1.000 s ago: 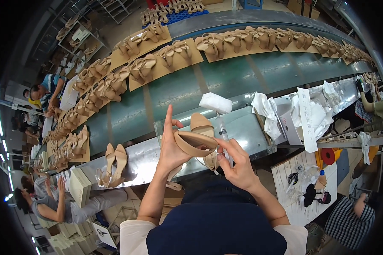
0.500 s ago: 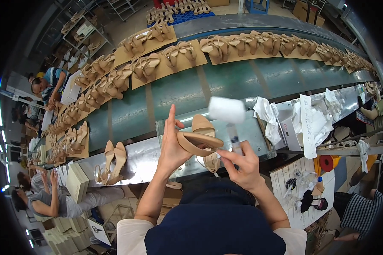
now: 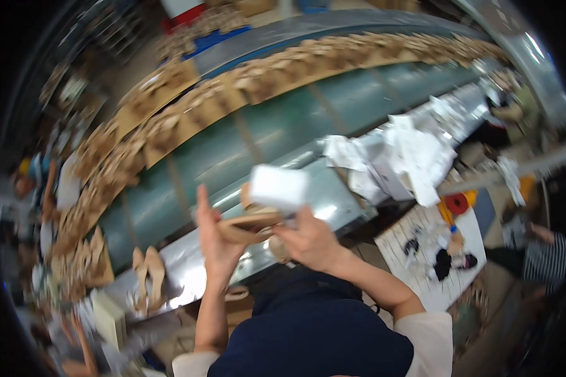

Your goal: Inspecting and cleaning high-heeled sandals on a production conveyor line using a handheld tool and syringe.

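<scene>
My left hand holds a beige heeled sandal over the metal ledge in front of me, its index finger pointing up. The sandal lies tilted on its side. My right hand is closed at the other end of the sandal. A tool with a white block-shaped head sticks up from that hand; its handle is mostly hidden and the head is blurred. Another beige piece shows partly behind the sandal, and a second beige shoe lies just below it on the ledge.
A green conveyor belt runs beyond the ledge, with rows of beige sandals on cardboard sheets. A pair of sandals stands at left beside a box. White paper lies at right above a white side table. Several people work nearby.
The whole view has swung and blurred, so my hands and the sandal sit further left in it. The white head now overlaps the area just above the sandal. Both hands keep their holds.
</scene>
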Demonstrator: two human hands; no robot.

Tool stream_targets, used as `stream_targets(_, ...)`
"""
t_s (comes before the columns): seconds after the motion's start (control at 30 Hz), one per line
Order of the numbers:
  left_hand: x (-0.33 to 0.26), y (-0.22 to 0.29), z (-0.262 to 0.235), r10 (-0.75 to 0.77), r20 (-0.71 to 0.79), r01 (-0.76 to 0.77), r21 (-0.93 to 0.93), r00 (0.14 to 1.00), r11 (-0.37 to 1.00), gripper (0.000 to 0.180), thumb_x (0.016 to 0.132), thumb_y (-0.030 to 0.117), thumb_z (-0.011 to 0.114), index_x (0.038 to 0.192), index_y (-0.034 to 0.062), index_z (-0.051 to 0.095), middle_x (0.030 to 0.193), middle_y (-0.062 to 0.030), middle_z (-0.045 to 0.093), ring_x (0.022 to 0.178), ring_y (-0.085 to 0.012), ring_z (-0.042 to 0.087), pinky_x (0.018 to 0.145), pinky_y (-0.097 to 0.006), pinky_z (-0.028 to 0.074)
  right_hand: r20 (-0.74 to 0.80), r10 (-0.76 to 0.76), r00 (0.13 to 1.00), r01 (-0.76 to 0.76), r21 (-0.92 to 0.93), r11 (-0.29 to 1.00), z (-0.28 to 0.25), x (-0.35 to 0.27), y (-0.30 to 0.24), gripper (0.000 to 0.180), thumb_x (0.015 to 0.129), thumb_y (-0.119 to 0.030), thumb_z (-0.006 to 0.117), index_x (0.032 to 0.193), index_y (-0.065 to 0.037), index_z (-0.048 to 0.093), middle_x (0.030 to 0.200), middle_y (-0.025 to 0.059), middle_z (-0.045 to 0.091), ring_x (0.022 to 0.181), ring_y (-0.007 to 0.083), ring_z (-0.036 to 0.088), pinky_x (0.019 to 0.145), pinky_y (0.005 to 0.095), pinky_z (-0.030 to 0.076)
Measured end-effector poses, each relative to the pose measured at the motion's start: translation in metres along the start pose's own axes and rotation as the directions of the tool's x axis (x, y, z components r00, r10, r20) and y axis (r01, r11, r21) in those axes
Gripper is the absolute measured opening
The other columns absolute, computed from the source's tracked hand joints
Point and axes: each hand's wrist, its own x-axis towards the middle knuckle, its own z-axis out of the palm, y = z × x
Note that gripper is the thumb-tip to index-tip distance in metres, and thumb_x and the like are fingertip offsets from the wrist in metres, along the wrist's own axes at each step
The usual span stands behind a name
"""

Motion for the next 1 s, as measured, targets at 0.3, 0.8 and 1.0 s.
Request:
stream_targets(0.3, 0.001, -0.005, 0.009, 0.110, -0.013, -0.109, 0.041, 0.994, 0.993, 0.107, 0.055, 0.005, 0.078, 0.142, 0.0084, 0.016, 0.082, -0.0005, 0.035, 0.074, -0.0126, 0.041, 0.070, -0.022, 0.037, -0.143, -0.032, 0.989, 0.055, 0.155, 0.986, 0.000, -0.005, 0.013, 0.032, 0.065, -0.007, 0.065, 0.097, -0.012, 0.064, 0.092, 0.0126, 0.047, 0.081, 0.0271, 0.051, 0.059, 0.0332, 0.048)
stream_targets(0.8, 0.027, -0.120, -0.021, -0.101, -0.130, 0.109, 0.060, 0.986, 0.992, 0.096, 0.063, 0.012, 0.075, 0.139, 0.0032, 0.018, 0.117, -0.0161, 0.046, 0.102, -0.0233, 0.052, 0.088, -0.033, 0.041, -0.967, -0.198, 0.163, -0.853, -0.239, 0.464, -0.269, -0.127, 0.155, 0.027, 0.072, -0.014, 0.072, 0.095, -0.005, 0.061, 0.086, 0.0089, 0.048, 0.082, 0.0232, 0.046, 0.073, 0.0336, 0.040)
stream_targets(1.0, 0.040, -0.239, 0.019, -0.511, 0.375, 0.634, -0.424, 0.773, 0.647, 0.081, 0.070, 0.014, 0.074, 0.133, 0.0006, 0.026, 0.124, -0.0142, 0.043, 0.103, -0.0208, 0.052, 0.082, -0.034, 0.046, -0.979, -0.072, 0.189, -0.797, -0.196, 0.571, -0.300, -0.139, 0.204, 0.030, 0.070, -0.016, 0.073, 0.095, -0.005, 0.060, 0.084, 0.0091, 0.048, 0.075, 0.0225, 0.050, 0.069, 0.0330, 0.042)
